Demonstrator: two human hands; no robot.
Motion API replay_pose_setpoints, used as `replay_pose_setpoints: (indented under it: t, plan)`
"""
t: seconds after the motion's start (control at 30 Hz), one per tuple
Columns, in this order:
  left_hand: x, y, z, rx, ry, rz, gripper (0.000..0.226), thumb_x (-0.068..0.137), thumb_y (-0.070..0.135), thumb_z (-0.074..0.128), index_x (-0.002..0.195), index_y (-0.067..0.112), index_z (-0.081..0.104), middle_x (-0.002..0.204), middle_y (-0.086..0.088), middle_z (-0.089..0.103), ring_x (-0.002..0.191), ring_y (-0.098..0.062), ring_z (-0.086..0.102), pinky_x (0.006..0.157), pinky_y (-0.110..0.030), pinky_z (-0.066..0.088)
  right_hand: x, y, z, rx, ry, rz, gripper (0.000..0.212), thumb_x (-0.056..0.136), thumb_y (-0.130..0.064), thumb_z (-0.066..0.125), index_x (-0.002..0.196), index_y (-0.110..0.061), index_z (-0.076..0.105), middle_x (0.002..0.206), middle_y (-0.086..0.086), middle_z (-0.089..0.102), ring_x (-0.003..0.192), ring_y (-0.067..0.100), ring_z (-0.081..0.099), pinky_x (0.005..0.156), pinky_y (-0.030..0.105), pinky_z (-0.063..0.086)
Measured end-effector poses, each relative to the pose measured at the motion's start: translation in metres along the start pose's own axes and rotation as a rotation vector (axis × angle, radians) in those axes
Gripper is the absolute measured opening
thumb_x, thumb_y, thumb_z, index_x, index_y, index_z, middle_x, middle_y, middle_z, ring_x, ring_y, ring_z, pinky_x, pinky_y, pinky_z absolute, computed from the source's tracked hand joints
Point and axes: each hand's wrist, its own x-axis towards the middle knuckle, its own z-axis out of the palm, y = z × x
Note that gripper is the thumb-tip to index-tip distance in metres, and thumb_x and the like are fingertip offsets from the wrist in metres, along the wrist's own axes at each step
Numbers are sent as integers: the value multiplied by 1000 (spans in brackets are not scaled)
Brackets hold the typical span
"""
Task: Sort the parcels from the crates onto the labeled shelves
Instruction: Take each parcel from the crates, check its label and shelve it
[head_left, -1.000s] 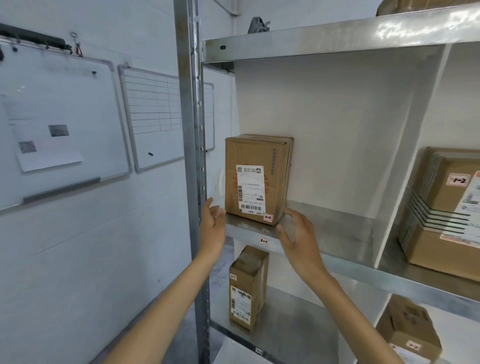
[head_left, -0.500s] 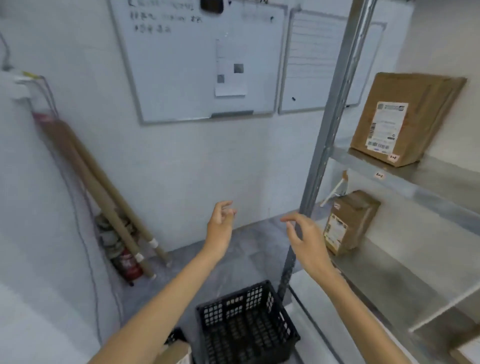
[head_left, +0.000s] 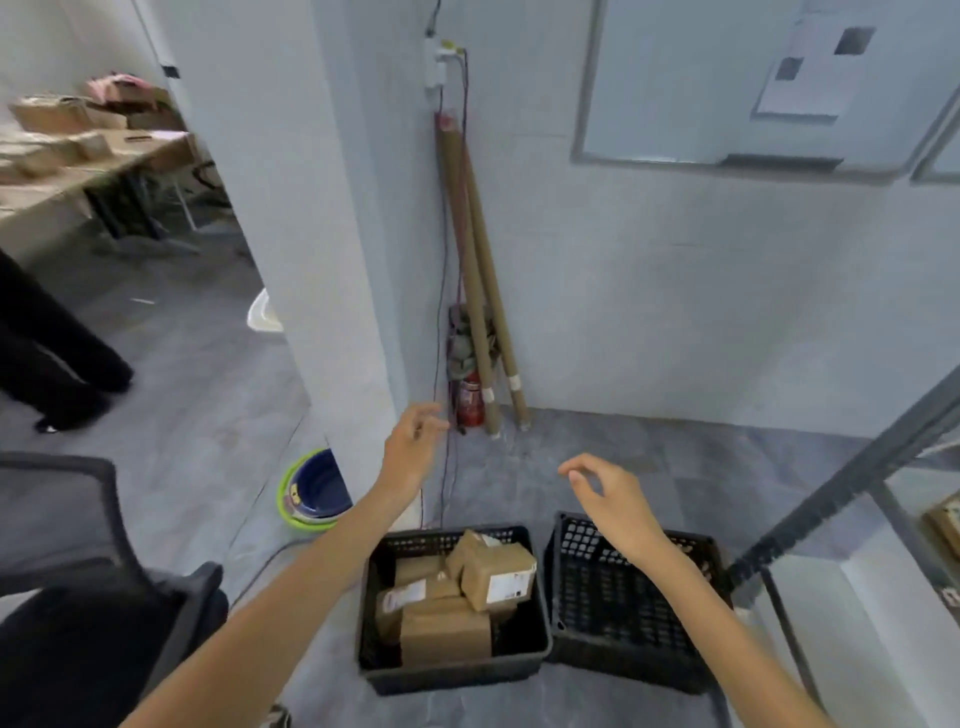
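Two black plastic crates stand side by side on the grey floor. The left crate holds several brown cardboard parcels with white labels. Nothing shows inside the right crate. My left hand hovers above and behind the left crate, fingers loosely curled, holding nothing. Over the back rim of the right crate hangs my right hand, relaxed and holding nothing. A corner of the metal shelf frame shows at the right, with a parcel on a shelf at the edge.
Cardboard tubes and a red extinguisher lean in the wall corner. A green-and-blue basin sits left of the crates. A dark office chair fills the lower left. A person's dark legs stand at the far left.
My view has swung left and down from the shelf to the crates on the floor. Both hands left the shelved parcel and now hang over the crates, holding nothing.
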Motion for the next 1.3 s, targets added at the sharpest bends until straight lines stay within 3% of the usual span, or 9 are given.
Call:
replay_pose_setpoints:
  t: [0.37,0.47,0.53,0.63,0.7,0.87,1.0,1.13,1.3]
  plan:
    - [11,-94,-102,19,93,-259,17,94,2,44,97,6,60,96,-12,62,91,-24,56,90,-40,45,37,-3,117,-34,-229,189,19,98,-15,47,103,-13,65,101,-3,65,101,11,58,86,19,41]
    - [19,-123,-118,53,32,-322,14,92,0,46,94,3,59,91,-17,61,91,-34,57,84,-42,45,43,9,144,0,-231,292,17,97,-15,48,96,-13,66,100,4,66,99,18,60,79,22,42]
    - [26,-146,-125,71,-16,-354,15,89,-4,47,97,-6,60,96,-27,62,96,-43,57,91,-50,45,46,22,161,23,-228,367,16,96,-14,50,93,-14,65,99,6,66,98,20,61,73,18,40]
    - [31,-178,-130,149,-21,-391,16,93,3,47,98,-1,62,98,-15,65,94,-27,58,84,-29,47,51,50,182,13,-256,471,16,94,-10,52,96,-8,68,101,7,66,99,18,59,69,13,40]
    - [34,-200,-127,182,-55,-405,16,96,7,45,100,5,60,94,-7,62,89,-19,55,73,-20,43,55,71,197,10,-287,543,19,95,-12,50,97,-7,68,103,8,66,102,20,60,78,21,43]
    - [54,-282,-107,243,-93,-474,18,96,3,44,99,3,61,92,-12,62,87,-22,54,78,-30,41,72,148,252,57,-307,771,25,98,-13,44,92,-10,68,84,3,65,94,21,62,85,28,45]
    - [68,-390,-81,212,-117,-630,19,96,3,45,104,-6,60,106,-28,61,103,-41,56,88,-39,43,85,233,320,89,-265,910,22,96,-10,47,101,-7,68,108,14,66,93,21,59,90,32,45]
    - [72,-518,-51,235,-129,-780,18,94,4,49,107,-1,61,110,-23,62,108,-40,56,91,-38,44,99,330,395,98,-259,1009,31,95,-3,46,122,-2,61,133,15,54,123,32,50,106,39,39]
    - [85,-652,-11,168,-91,-958,30,95,-8,38,121,-11,51,122,-23,55,119,-41,49,103,-40,36,114,438,474,78,-267,1047,42,95,2,40,137,2,44,141,20,44,128,36,43,106,37,35]
